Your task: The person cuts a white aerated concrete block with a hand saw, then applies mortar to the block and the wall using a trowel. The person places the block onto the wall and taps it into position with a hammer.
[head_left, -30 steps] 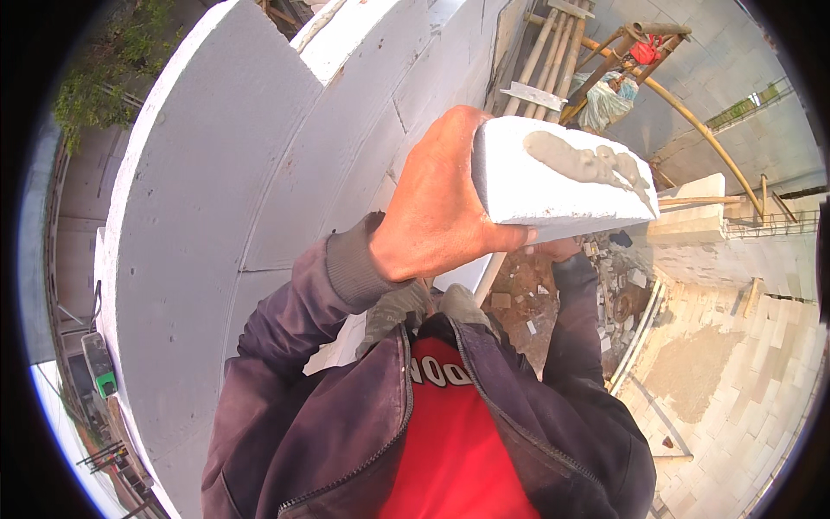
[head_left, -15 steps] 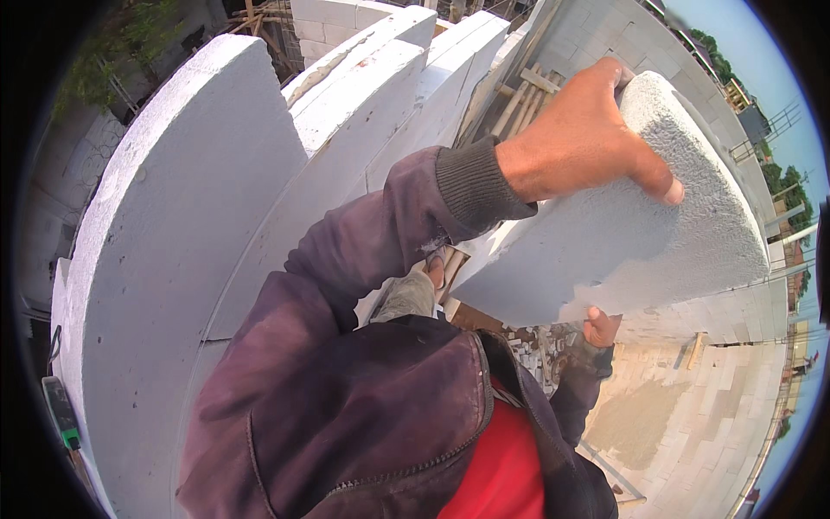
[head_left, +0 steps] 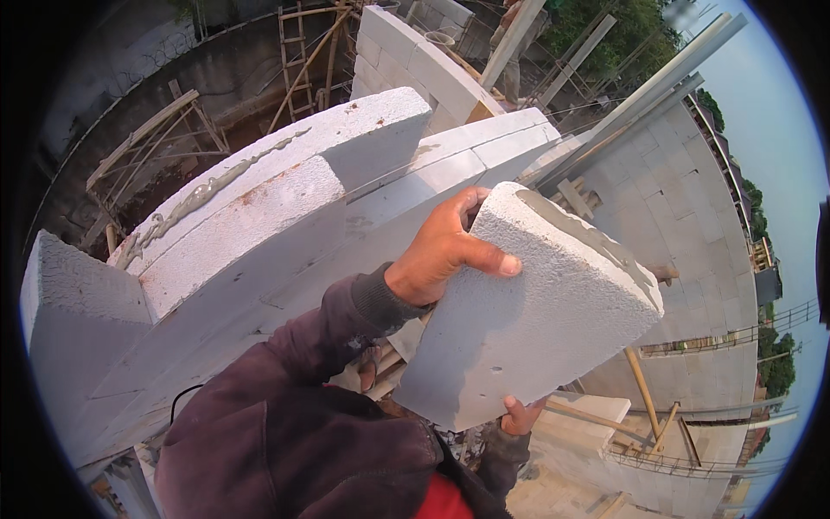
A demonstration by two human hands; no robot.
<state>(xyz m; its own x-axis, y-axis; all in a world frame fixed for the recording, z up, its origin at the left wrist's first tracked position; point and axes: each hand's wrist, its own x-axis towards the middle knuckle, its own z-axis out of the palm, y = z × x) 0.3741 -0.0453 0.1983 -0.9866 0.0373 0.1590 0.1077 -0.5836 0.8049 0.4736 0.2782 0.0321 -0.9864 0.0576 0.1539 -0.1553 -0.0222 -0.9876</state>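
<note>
My left hand (head_left: 450, 246) grips the upper left end of a white aerated concrete block (head_left: 523, 311), thumb over its near face. My right hand (head_left: 519, 415) holds the same block at its bottom edge, thumb on the near face. The block is tilted, and a grey strip of wet mortar (head_left: 579, 233) runs along its upper narrow side. To the left stands a white block wall (head_left: 238, 259) in stepped courses; a bead of mortar (head_left: 207, 190) lies along a top course, with a higher block (head_left: 69, 303) at the near left end.
Bamboo scaffolding and a ladder (head_left: 294, 65) stand beyond the wall. Another person (head_left: 510, 43) is partly visible at the top behind a post. Long pale poles (head_left: 648, 78) slant at the upper right. Block walls (head_left: 692, 216) drop away on the right, with bamboo poles (head_left: 644, 389) lower down.
The block has moved from above the open right side leftward and down, closer to the wall, its mortared side turning upward. The view has swung up, showing more of the wall top and beyond.
</note>
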